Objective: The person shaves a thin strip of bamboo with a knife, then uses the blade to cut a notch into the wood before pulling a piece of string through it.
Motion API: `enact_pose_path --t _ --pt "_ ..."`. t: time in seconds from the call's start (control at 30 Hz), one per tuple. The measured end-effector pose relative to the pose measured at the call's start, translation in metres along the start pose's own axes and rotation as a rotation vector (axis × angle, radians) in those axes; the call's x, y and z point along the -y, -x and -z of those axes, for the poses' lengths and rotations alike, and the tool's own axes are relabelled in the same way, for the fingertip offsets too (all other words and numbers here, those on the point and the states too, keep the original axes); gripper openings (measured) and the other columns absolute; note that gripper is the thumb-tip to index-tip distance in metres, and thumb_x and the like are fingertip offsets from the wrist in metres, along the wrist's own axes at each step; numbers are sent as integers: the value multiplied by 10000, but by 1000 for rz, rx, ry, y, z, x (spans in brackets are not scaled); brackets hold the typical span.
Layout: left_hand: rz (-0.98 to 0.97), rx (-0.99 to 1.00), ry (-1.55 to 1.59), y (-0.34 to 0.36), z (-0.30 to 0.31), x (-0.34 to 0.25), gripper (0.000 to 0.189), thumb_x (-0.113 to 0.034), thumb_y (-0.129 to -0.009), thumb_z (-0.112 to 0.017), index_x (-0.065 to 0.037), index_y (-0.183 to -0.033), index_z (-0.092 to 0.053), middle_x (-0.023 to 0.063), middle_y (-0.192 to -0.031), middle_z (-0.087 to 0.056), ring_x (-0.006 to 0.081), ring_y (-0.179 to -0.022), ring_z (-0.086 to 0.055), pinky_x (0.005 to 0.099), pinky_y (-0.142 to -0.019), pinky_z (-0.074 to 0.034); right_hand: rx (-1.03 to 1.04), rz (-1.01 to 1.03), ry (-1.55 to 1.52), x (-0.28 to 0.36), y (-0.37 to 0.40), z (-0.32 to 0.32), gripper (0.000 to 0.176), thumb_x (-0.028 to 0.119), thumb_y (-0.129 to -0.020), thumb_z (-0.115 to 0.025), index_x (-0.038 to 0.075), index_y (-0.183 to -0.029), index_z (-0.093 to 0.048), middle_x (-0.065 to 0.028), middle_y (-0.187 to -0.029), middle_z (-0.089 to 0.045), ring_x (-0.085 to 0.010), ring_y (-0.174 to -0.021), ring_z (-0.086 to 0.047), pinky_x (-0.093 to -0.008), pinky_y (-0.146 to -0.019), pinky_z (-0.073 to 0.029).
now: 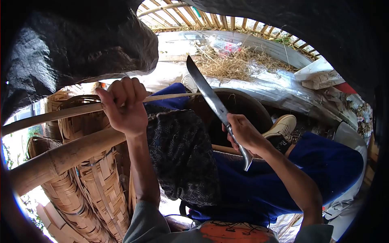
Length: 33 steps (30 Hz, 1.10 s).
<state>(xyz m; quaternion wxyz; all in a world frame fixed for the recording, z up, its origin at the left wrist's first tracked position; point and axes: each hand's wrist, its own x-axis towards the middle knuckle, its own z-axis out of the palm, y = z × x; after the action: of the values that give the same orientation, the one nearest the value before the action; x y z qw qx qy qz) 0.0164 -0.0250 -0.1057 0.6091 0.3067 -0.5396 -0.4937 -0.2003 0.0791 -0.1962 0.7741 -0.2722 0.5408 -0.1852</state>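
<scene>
My left hand (126, 106) is closed round a long, thin bamboo strip (50, 116), raised at the left of the view. The strip runs from the left edge through my fist and on to the right, where its thin end meets the blade in this view. In my right hand (248, 135) is a long knife (207, 94), gripped by its metal handle, the blade pointing up and to the left. A dark patterned cloth (182, 158) lies over my lap between the two hands.
Woven bamboo baskets (97, 190) stand at the left beside a thick bamboo pole (65, 156). A dark round basin (243, 109) sits beyond my knees. Dry straw (227, 65) lies by a slatted bamboo fence (210, 20). Black plastic sheeting (89, 44) hangs overhead.
</scene>
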Motion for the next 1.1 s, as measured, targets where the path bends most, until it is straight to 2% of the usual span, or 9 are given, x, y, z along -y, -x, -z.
enact_pose_path --t 0.2,0.3,0.37,0.4,0.47,0.6,0.67,0.87,1.1 --pt "82 25 253 -9 6 8 437 -314 -951 -333 -136 -568 -222 -17 -522 -154 102 -508 -116 287 -480 -145 -17 66 256 33 17 3 389 298 -972 -291 4 -799 -476 -36 -492 -417 -129 -358 -454 -293 -362 -383" --pt "114 81 251 -7 -1 11 434 -299 -943 -347 -142 -559 -217 -17 -518 -151 104 -504 -107 287 -479 -145 1 440 381 36 20 -1 350 247 -966 -323 -10 -794 -486 -74 -478 -437 -206 -353 -469 -382 -389 -376" --pt "96 111 269 -5 -4 15 418 -251 -939 -347 -129 -559 -221 -20 -517 -161 97 -481 -121 283 -460 -139 -224 836 608 37 22 -7 297 198 -952 -360 -14 -787 -487 -114 -515 -453 -262 -408 -492 -428 -447 -378" --pt "69 144 286 -5 -6 16 405 -203 -935 -346 -115 -559 -225 -23 -515 -171 90 -458 -136 279 -441 -134 -224 832 606 38 22 -8 297 198 -952 -360 -14 -787 -487 -114 -515 -453 -262 -408 -492 -428 -447 -378" --pt "82 149 230 -5 -15 15 392 -183 -925 -356 -111 -560 -229 -24 -513 -171 89 -450 -139 279 -438 -133 -25 376 450 40 24 -9 239 139 -930 -406 -36 -796 -498 -117 -505 -449 -272 -428 -502 -424 -457 -392" --pt "74 205 207 -5 -24 16 362 -149 -897 -374 -104 -566 -234 -24 -507 -170 86 -437 -137 278 -432 -135 -77 330 396 29 11 -13 197 98 -908 -448 -38 -778 -507 -127 -477 -442 -281 -428 -515 -412 -451 -401" --pt "64 154 146 -7 -33 16 350 -144 -891 -376 -104 -573 -235 -23 -509 -171 85 -436 -138 278 -428 -133 -446 1160 701 32 17 -11 230 113 -916 -448 -28 -742 -501 -134 -435 -448 -292 -373 -501 -413 -411 -394" --pt "49 65 132 -4 -36 19 354 -148 -894 -376 -107 -571 -235 -26 -511 -163 86 -432 -132 275 -426 -130 -188 611 561 23 20 -20 224 110 -912 -462 -37 -746 -497 -147 -440 -465 -300 -350 -492 -384 -336 -358" --pt "101 124 73 -15 -31 16 401 -193 -925 -347 -123 -557 -207 -23 -506 -133 98 -450 -93 286 -443 -139 -284 695 585 49 33 -16 202 106 -899 -470 -35 -759 -505 -165 -452 -488 -319 -404 -543 -399 -364 -406"
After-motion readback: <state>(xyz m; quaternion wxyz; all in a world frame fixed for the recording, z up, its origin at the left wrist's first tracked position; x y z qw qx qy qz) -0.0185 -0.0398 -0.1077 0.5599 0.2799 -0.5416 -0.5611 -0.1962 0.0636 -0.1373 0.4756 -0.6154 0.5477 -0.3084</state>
